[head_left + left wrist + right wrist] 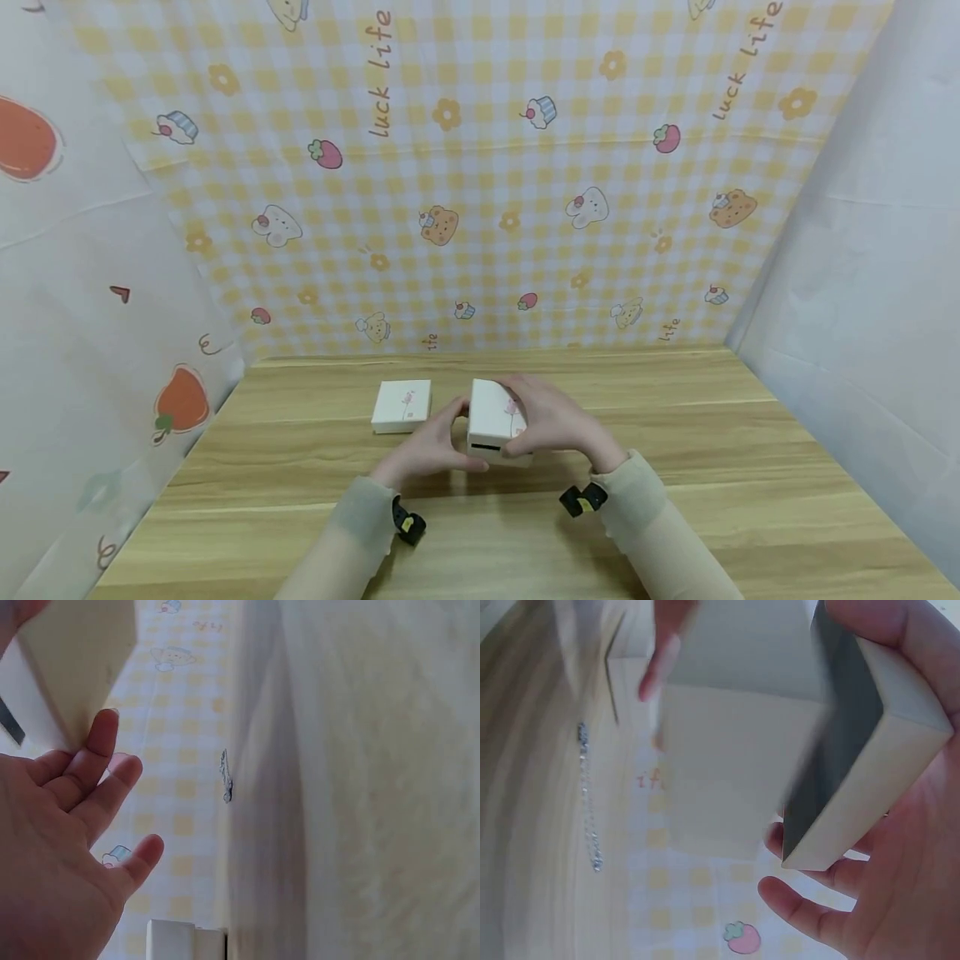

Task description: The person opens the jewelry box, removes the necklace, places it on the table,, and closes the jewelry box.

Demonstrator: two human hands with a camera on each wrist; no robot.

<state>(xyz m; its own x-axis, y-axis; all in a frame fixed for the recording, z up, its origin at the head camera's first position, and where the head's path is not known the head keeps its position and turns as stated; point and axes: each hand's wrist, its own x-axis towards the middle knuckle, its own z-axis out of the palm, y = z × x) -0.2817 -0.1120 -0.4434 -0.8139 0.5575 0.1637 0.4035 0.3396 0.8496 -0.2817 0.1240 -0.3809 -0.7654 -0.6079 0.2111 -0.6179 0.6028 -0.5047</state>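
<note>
A small white box with a pink flower print on its lid (491, 408) stands between the two hands in the head view. My right hand (558, 421) grips the lid, its fingers on the far edge and thumb on the near edge. In the right wrist view the lid (911, 697) tilts away from the white base (735, 765), and its inner side looks dark. My left hand (431, 446) holds the base from the left. Its fingers touch the base (82, 660) in the left wrist view. What the base contains is hidden.
A second white box (401, 404) with a similar flower print sits closed to the left on the wooden table (300, 467). A thin silvery chain (590, 795) lies on the table, seen in both wrist views. A checked cloth (480, 183) hangs behind.
</note>
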